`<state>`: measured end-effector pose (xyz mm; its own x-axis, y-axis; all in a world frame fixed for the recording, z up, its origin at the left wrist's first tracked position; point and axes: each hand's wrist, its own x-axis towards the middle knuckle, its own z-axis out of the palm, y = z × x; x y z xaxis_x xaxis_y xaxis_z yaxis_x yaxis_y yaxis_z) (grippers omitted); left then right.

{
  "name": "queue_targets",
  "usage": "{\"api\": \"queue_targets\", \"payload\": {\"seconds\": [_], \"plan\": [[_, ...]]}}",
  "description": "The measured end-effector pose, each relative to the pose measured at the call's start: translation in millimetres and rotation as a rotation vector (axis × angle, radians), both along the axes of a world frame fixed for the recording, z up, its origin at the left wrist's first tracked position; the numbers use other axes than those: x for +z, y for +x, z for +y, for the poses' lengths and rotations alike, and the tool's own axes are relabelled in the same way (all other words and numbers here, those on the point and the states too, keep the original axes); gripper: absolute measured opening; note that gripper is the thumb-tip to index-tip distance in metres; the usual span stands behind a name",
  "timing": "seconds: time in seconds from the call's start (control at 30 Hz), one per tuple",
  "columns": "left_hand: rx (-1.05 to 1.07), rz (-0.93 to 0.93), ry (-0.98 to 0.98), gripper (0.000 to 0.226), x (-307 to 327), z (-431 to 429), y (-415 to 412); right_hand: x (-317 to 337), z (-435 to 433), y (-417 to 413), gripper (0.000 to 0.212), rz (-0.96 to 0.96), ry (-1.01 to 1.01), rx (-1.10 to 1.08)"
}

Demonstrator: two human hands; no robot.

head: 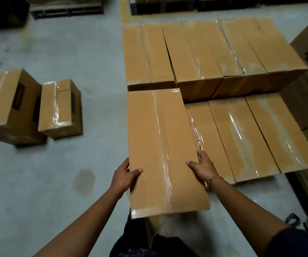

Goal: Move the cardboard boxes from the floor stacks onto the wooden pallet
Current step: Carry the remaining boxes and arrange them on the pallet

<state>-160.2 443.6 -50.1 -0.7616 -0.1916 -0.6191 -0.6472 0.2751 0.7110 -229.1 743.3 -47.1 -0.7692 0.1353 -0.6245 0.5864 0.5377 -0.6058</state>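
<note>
1. While we are holding the long cardboard box [160, 145] at the centre of the frame, it is sitting just left of the front row of boxes [251, 134], with its far end reaching the taller back row [214, 52]. We cannot tell whether it is resting on anything yet.
2. Our left grip [123, 177] is clamping the left long edge, thumb lying on the top face and fingers curling underneath. Our right grip [203, 166] is doing the same on the right long edge. Both are closed on the box, in its nearer half.
3. We are judging the box stiff and fairly light, since it is keeping its shape while held from one end.
4. We are treating the glossy tape [165, 164] down the lid as slippery, so bare cardboard at the edges is looking like the safer hold.
5. Two floor boxes [60, 108] are standing at the left of the frame.
</note>
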Motion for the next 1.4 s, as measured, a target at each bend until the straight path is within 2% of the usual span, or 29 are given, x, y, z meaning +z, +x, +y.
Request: {"api": "queue_targets", "payload": {"seconds": [0.2,0.47,0.7,0.83,0.93,1.0,1.13,1.2,1.4], "plan": [[0.023,-0.028,0.000,0.056,-22,-10,-12,-29,-12,-22,0.069,-0.015,-0.017,0.010],[-0.024,-0.099,-0.053,0.069,-53,-17,-23,-60,-20,-22,0.066,-0.056,0.000,-0.028],[0.038,-0.111,0.033,0.068,-60,-15,-39,-72,-19,-37,0.068,-0.069,-0.019,0.041],[0.047,-0.099,0.019,0.068,-64,-15,-43,-79,-15,-40,0.082,-0.040,-0.020,0.054],[0.063,-0.088,0.030,0.065,-65,-16,-48,-75,-17,-46,0.061,-0.009,-0.014,0.070],[0.073,-0.087,0.031,0.066,-67,-17,-53,-74,-19,-52,0.058,0.000,-0.010,0.072],[0.072,-0.080,0.037,0.064,-66,-19,-63,-84,-16,-63,0.087,-0.018,-0.018,0.051],[0.070,-0.072,0.040,0.062,-65,-20,-68,-82,-18,-68,0.093,-0.011,-0.019,0.042],[0.072,-0.075,0.039,0.065,-68,-23,-80,-77,-26,-82,0.068,0.020,0.025,0.046]]}}
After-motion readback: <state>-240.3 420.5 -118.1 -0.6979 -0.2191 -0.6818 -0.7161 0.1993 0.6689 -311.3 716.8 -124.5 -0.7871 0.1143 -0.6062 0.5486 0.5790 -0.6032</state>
